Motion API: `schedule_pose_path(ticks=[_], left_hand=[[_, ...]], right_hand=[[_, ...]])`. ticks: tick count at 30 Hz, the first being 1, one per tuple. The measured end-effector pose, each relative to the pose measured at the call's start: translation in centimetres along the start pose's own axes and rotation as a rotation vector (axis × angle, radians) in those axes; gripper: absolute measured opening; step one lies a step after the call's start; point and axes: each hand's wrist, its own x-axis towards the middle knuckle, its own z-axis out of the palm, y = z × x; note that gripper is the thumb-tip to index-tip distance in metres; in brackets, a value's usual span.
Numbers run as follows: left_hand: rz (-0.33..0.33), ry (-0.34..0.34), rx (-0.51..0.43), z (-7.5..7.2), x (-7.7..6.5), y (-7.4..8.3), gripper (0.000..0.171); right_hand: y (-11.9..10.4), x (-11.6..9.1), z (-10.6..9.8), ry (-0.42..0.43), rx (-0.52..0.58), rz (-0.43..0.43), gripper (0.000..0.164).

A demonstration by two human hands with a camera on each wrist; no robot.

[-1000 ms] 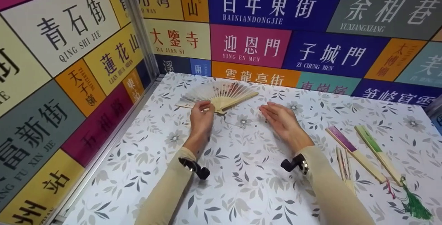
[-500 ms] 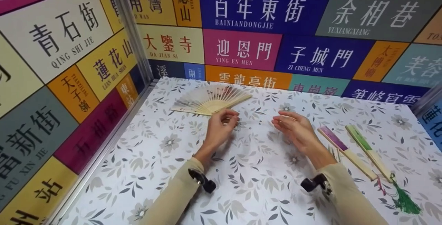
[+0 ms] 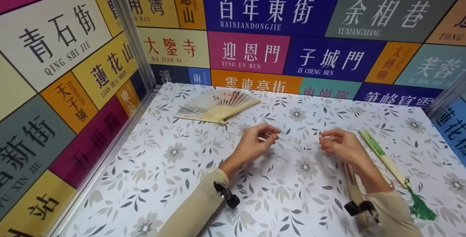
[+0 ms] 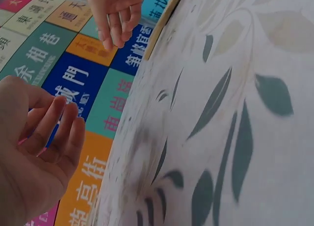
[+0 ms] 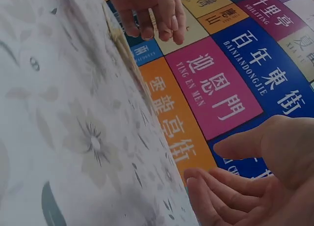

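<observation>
My left hand (image 3: 256, 142) hovers over the middle of the table with loosely bent fingers and nothing in them. The spread hand fan (image 3: 218, 107), pale with red and dark print and light wooden ribs, lies beyond it at the back left. To the right, my right hand (image 3: 342, 146) is also raised, its fingers relaxed and holding nothing. A folded fan (image 3: 351, 178) lies under the right wrist, partly covered by it. Beside that forearm rests a green folded fan (image 3: 380, 153) with a green tassel (image 3: 422, 204). The purple folded fan is hidden behind the right hand and forearm.
A white tablecloth (image 3: 174, 189) with grey flowers and leaves covers the table. Panels with coloured lettered blocks (image 3: 247, 55) stand along the back and left edges. A metal post (image 3: 131, 40) marks the left corner.
My left hand has let go of the spread fan and moved right and nearer. My right hand has moved right, over the folded fans, covering the purple one. The spread fan stays on the table.
</observation>
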Motion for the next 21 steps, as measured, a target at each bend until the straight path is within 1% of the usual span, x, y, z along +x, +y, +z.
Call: schedule_pose_path(ticks=[5,8,11,14,18,21], left_hand=[[-0.017,-0.13,0.064,2.5,0.3,0.4,0.018],[-0.006,-0.187,0.082,4.0,0.6,0.4,0.02],[0.004,-0.232,0.107,5.4,0.8,0.2,0.02],[0.003,-0.268,0.122,6.6,0.9,0.1,0.022],[-0.015,-0.31,0.113,8.0,1.1,0.2,0.024],[-0.038,-0.328,0.09,9.0,1.2,0.4,0.024]], right_hand=[[1.4,-1.6,-1.3,0.088,-0.347,-0.024,0.05],[2.2,-2.5,-1.8,0.112,-0.485,-0.026,0.051],[2.7,-3.4,-2.4,0.089,-0.559,-0.008,0.057],[3.1,-4.3,-3.0,0.042,-0.621,0.034,0.068],[3.4,-5.4,-3.5,-0.021,-0.669,0.125,0.08],[3.6,-6.0,-3.6,-0.053,-0.701,0.192,0.085]])
